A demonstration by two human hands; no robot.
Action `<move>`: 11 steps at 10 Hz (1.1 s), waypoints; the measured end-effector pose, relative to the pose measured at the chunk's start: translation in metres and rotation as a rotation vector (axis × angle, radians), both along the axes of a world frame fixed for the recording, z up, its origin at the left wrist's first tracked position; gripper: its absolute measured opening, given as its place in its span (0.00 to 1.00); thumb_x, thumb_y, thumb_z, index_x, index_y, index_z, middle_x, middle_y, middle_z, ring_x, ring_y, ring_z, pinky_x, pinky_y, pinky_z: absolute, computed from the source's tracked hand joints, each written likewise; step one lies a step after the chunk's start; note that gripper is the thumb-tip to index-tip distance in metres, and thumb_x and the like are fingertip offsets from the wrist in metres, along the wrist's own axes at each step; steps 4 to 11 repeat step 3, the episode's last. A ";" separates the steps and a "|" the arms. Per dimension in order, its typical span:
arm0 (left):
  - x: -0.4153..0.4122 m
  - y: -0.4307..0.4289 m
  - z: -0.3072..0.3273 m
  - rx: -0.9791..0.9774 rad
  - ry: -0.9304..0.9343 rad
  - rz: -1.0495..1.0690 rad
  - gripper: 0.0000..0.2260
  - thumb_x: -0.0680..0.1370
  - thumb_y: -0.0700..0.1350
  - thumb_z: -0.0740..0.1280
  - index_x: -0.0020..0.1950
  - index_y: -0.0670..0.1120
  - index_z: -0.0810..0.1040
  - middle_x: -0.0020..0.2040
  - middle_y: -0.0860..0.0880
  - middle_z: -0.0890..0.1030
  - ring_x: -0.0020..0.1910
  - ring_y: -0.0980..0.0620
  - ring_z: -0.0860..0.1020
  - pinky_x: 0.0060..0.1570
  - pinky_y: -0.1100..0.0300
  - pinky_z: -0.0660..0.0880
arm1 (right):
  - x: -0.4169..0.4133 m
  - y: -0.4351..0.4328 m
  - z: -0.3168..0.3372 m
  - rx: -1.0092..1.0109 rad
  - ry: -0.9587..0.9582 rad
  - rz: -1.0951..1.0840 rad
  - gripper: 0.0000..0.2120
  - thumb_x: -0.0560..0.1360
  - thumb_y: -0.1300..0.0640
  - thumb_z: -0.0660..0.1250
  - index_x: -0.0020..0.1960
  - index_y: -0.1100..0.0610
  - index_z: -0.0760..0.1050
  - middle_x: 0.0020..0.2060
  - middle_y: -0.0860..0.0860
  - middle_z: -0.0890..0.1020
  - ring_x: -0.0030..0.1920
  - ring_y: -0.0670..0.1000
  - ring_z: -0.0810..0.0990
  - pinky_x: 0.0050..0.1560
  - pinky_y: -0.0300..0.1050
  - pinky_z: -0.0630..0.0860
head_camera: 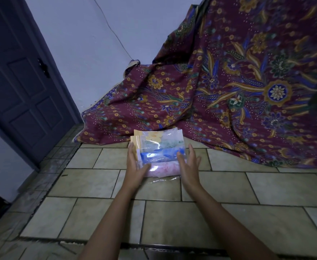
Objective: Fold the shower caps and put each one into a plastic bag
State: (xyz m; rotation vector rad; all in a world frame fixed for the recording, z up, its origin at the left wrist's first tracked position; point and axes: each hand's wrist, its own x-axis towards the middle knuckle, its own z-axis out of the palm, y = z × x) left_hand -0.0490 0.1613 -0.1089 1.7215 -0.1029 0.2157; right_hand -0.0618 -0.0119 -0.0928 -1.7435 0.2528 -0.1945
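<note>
Forearms in from 6 o'clock: left hand flat, fingers straight, against 9 o'clock side of bagged shower caps stacked on tiled floor; right hand spread at 3 o'clock side.

We are seeing a small pile of clear plastic bags lying flat on the tiled floor, each holding a folded shower cap. The bags are overlapping like shingles. A pink cap is sitting nearest us, a blue cap behind it, then a pale green cap, and a yellow flowered cap is lying farthest, against the patterned cloth.
</note>
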 end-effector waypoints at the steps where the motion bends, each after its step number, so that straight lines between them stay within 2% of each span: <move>1: 0.003 0.004 -0.004 0.075 -0.065 0.099 0.37 0.66 0.59 0.67 0.71 0.61 0.53 0.75 0.56 0.56 0.74 0.56 0.56 0.73 0.46 0.57 | -0.005 0.002 -0.001 -0.124 -0.039 -0.032 0.35 0.71 0.38 0.55 0.75 0.49 0.54 0.76 0.51 0.52 0.75 0.54 0.39 0.74 0.57 0.47; 2: 0.004 0.006 0.015 0.011 -0.129 0.172 0.32 0.68 0.59 0.64 0.69 0.68 0.54 0.75 0.59 0.53 0.75 0.55 0.52 0.73 0.47 0.56 | -0.007 0.001 0.009 -0.178 -0.087 -0.047 0.31 0.73 0.40 0.58 0.73 0.51 0.59 0.76 0.54 0.54 0.76 0.55 0.42 0.74 0.57 0.46; 3: 0.017 0.019 0.062 0.044 -0.332 0.282 0.33 0.70 0.57 0.62 0.72 0.49 0.58 0.74 0.46 0.59 0.74 0.49 0.57 0.73 0.59 0.57 | 0.003 -0.017 0.043 -0.100 -0.241 -0.086 0.24 0.70 0.39 0.59 0.63 0.47 0.70 0.71 0.54 0.65 0.75 0.56 0.53 0.73 0.59 0.54; 11: 0.017 0.019 0.062 0.044 -0.332 0.282 0.33 0.70 0.57 0.62 0.72 0.49 0.58 0.74 0.46 0.59 0.74 0.49 0.57 0.73 0.59 0.57 | 0.003 -0.017 0.043 -0.100 -0.241 -0.086 0.24 0.70 0.39 0.59 0.63 0.47 0.70 0.71 0.54 0.65 0.75 0.56 0.53 0.73 0.59 0.54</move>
